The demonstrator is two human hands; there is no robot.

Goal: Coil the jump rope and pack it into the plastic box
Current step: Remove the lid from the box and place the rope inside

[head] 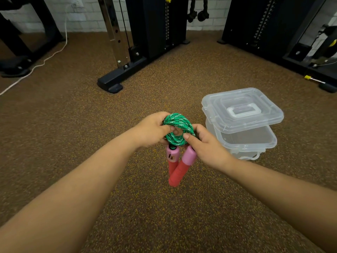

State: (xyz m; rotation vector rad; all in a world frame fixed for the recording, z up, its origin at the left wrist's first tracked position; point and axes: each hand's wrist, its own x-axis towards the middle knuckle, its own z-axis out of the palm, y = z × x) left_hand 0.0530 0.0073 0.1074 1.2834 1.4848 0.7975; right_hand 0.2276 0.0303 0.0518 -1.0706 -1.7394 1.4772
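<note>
The jump rope's green braided cord [179, 125] is wound into a tight ring held above the floor. My left hand [153, 129] grips the ring's left side and my right hand [206, 143] grips its right side. The two pink and red handles [179, 166] hang down from the coil, crossing at their lower ends. To the right stands the clear plastic box [255, 143] on the floor, with its clear lid [242, 109] resting askew on top, so the box's near right part is uncovered.
Speckled brown rubber flooring [73, 125] lies all around. A black gym machine base [116, 79] stands ahead on the left, more black equipment [273, 24] at the back right. A white cable [45, 59] runs across the floor at far left.
</note>
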